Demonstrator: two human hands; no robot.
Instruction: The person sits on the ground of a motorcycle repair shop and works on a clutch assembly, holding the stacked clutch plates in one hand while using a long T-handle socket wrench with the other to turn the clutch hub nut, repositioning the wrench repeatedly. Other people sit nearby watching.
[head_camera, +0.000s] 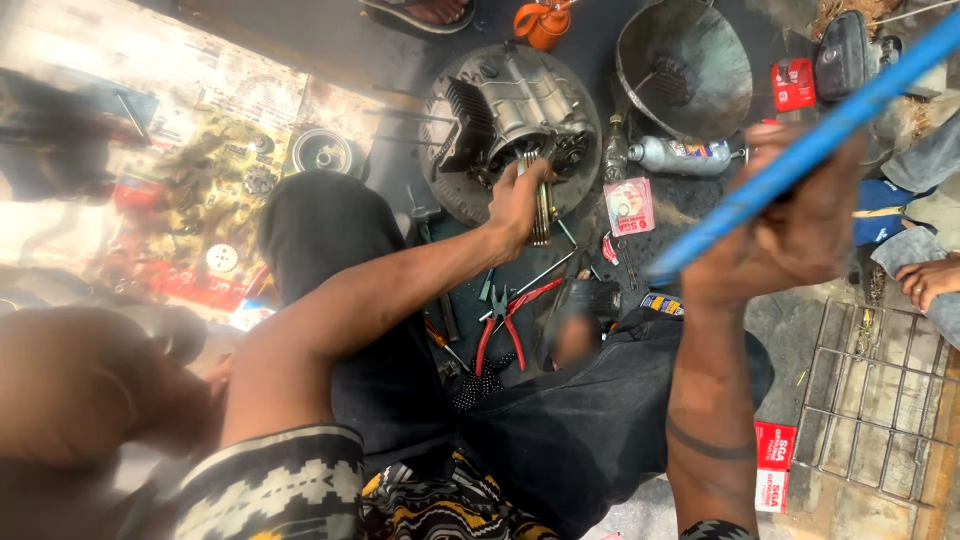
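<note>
Right hand (790, 235) grips blue rod (830, 130) (blurred), slanting up-right, away

Engine block (510, 105): dull silver-grey, black finned part on one side, sitting in a dark grey round pan (455, 195). Rod (810, 145) in right hand (790, 225): bright blue. Pliers (505, 325): red handles. Oil can (540, 22): orange. Big metal bowl (685, 60): grey, stained. Bottle (680, 155): silver with a multicoloured label. Small packets (630, 205): pink and red; boxes (772, 465) red and white. Trousers (560, 420): black. Sleeve (270, 485): black-and-cream geometric pattern. Floor grate (875, 390): rusty grey.
</note>
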